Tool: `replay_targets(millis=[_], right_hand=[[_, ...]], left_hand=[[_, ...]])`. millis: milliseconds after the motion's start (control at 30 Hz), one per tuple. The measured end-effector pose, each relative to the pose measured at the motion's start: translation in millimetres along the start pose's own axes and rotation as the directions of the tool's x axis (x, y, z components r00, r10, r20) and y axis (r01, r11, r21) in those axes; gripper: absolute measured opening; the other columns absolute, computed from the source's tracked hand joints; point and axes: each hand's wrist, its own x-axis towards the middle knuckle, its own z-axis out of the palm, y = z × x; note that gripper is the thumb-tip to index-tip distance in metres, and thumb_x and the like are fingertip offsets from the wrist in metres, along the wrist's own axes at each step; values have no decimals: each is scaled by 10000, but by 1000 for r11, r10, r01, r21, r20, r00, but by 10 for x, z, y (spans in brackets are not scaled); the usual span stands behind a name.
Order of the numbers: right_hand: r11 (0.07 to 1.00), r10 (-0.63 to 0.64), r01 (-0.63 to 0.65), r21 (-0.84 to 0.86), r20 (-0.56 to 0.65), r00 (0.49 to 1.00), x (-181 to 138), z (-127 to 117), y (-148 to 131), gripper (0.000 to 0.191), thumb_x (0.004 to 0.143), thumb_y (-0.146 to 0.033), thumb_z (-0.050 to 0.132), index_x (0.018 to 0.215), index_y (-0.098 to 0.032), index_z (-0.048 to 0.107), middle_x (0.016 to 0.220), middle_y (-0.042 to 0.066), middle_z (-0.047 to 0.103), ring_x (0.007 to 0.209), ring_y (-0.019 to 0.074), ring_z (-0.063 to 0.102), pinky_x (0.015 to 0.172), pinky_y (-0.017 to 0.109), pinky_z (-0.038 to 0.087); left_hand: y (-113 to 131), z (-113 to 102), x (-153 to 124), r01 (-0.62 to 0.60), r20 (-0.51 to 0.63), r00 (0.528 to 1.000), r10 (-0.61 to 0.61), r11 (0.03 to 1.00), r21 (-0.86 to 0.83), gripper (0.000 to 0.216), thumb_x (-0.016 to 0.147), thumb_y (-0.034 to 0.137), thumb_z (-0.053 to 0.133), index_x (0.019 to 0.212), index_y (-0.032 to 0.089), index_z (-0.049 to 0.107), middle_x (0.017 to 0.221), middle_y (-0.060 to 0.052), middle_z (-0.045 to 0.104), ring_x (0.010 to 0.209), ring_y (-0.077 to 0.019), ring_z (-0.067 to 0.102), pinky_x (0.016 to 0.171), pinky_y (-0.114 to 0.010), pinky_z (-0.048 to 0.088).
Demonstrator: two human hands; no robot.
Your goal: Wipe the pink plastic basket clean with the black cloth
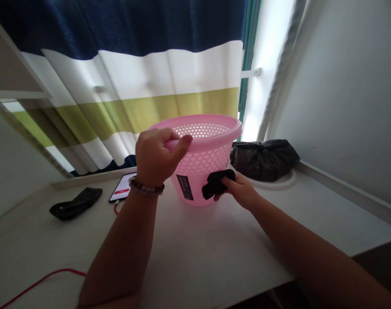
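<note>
a red cable (37,281) is seen running across the near left corner of the white table (215,257). farther back on the left, a flat black cloth item (76,203) is laid on the table, well apart from the hands. just to its right, a phone (123,187) with a lit screen is laid flat, partly hidden behind the left wrist, on which a beaded bracelet (146,187) is worn.

the left hand (157,154) is closed around the near rim of a pink perforated basket (205,161); the fingers are curled tight over the rim and the thumb is pressed along its outer edge. the basket is stood upright on the table, near the middle of the view, in front of a curtain (134,86) striped in dark blue, white and olive. a dark label (184,187) is stuck on the basket's near wall, low down.

to the right of the label, a small black bundle of cloth (216,183) is pinched in the right hand (242,191), whose fingers are closed narrowly on it. the bundle is held against the lower outer wall of the basket, just above the table.

behind the right hand, a tied black plastic bag (263,159) is set on a white round base (279,183), near the basket's right side and against a plain wall (343,86).
</note>
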Motion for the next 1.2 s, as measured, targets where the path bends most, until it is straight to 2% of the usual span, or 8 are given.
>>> replay_targets(millis=[167,300,467,667,800,900,1033,1200], right_hand=[[970,108,-117,-213,-57,993,24,-104,38,390,839,-452,513,890,-90,650,739,121,704,582,213,661,574,350,540],[705,308,-269,-657,-59,950,15,-231,166,327,824,-366,479,715,-123,671,631,83,685,517,160,609,513,260,462],[573,251,-252,-780,-126,960,5,-258,240,253,763,-300,519,588,-153,626,564,65,639,496,167,551,479,269,355],[600,-103,-13,-800,-93,990,-10,-188,145,174,806,-297,502,812,-177,628,724,37,642,624,171,569,546,262,392],[447,-507,219,-867,-43,861,-40,-143,20,89,786,-260,550,835,-190,573,762,32,571,658,163,522,586,275,403],[371,-619,334,-867,37,784,-68,-92,-35,120,779,-213,553,897,-194,561,847,47,564,751,172,528,672,288,427],[345,-514,264,-901,54,856,-94,-27,-18,128,763,-193,554,891,-197,559,864,46,581,763,168,534,687,281,420],[215,-89,46,-976,27,996,-64,-76,182,102,723,-269,591,808,-219,618,787,37,655,695,190,567,586,283,358]], left_hand=[[-14,8,-3,-20,-1,1000,20,1000,-24,451,801,546,507,535,183,501,508,-5,489,527,-123,443,538,-287,306],[-27,21,-8,-45,-31,999,44,998,-33,451,802,544,512,532,183,493,500,0,473,517,-117,424,543,-292,299],[-19,23,-22,-64,-40,997,63,998,-23,456,816,547,498,538,185,481,499,1,459,520,-116,426,548,-300,300],[-17,26,-35,-61,-48,997,60,998,-17,476,832,567,463,544,188,475,524,-10,495,548,-123,459,569,-306,321],[-30,38,-36,-64,-50,997,63,998,-26,467,837,560,460,551,191,458,523,-5,485,547,-122,454,586,-311,329],[-44,51,-37,-71,-52,996,70,997,-31,454,848,541,455,555,193,444,526,-3,469,552,-123,446,593,-313,328],[-59,64,-39,-78,-61,995,76,997,-19,441,855,530,445,568,195,448,525,6,443,552,-126,429,604,-312,324],[-77,78,-38,-79,-37,996,79,997,5,423,847,529,457,588,195,476,541,6,439,568,-136,431,620,-311,325]])
